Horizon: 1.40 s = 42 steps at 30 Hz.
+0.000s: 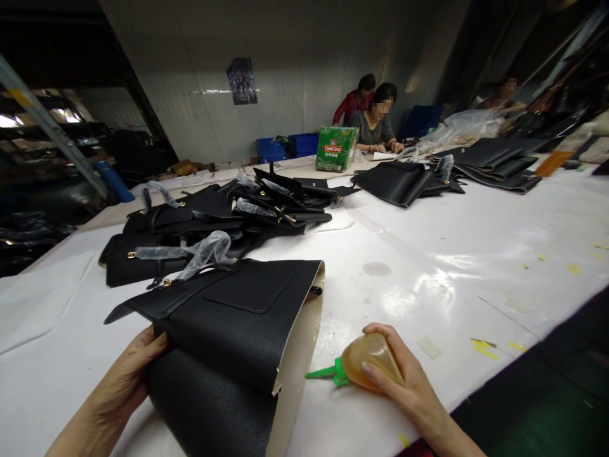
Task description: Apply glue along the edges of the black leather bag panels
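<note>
Bottle (362, 357) is gripped by right hand (410, 376); its green nozzle (327, 372) is aimed away from those fingers, tip at the open edge of a black bag (223, 336), contact can't be told. Bag is pinched by left hand (134, 368), thumb on top. More black bags (212, 204) are piled beyond the left fingers; green pack (334, 160) is set farther out.

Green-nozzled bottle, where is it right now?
In the head view, the bottle is low, right of centre, held in the right hand, its nozzle pointing left toward the black bag.
</note>
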Motion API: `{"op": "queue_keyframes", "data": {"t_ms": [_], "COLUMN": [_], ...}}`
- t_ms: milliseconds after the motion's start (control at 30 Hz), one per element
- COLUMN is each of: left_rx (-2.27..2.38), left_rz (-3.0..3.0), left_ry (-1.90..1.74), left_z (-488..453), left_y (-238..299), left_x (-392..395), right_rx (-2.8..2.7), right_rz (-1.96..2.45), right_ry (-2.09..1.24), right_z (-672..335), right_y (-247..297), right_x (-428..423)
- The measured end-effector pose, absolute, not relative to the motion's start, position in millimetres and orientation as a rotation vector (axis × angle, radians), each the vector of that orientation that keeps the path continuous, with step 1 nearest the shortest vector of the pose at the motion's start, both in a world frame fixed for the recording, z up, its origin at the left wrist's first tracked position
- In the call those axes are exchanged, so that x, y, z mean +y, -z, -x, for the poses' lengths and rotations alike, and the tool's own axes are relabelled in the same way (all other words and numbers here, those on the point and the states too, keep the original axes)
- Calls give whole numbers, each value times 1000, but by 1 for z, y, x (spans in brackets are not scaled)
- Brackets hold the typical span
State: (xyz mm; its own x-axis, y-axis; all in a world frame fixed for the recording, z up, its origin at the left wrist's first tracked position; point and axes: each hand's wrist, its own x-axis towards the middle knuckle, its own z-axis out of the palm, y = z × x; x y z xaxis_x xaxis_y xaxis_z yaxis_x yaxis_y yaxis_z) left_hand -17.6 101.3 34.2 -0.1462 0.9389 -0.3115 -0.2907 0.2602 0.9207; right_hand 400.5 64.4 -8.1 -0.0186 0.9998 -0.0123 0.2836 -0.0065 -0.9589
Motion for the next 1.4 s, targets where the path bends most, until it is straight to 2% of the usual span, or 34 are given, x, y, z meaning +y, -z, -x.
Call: {"op": "queue_keyframes", "data": {"t_ms": [400, 600, 800, 933, 1000, 1167, 1333, 1400], "left_rx": [1240, 1250, 1247, 1264, 1266, 1284, 1281, 1287], "left_rz": [-700, -696, -650, -613, -632, -667, -689, -706], "left_ry": [-1270, -1288, -1294, -1295, -1299, -1258, -1186, -1214], "left_z": [14, 15, 13, 9, 5, 6, 14, 13], "left_y": [-35, -32, -33, -36, -39, -41, -35, -35], "left_x": [99, 96, 94, 91, 88, 86, 89, 90], "right_rx": [-1313, -1378, -1213, -1320, -1348, -1273, -1407, -1390], "right_rz": [1533, 1431, 1644, 1489, 1472, 1634, 1436, 1428], "right_ry": [-899, -1182, -826, -1119, -1162, -811, -1136, -1135], "right_z": [-391, -383, -382, -373, -373, -384, -381, -382], "right_y": [11, 6, 6, 4, 2, -1, 0, 0], "right_x": [65, 48, 56, 45, 45, 60, 57, 57]}}
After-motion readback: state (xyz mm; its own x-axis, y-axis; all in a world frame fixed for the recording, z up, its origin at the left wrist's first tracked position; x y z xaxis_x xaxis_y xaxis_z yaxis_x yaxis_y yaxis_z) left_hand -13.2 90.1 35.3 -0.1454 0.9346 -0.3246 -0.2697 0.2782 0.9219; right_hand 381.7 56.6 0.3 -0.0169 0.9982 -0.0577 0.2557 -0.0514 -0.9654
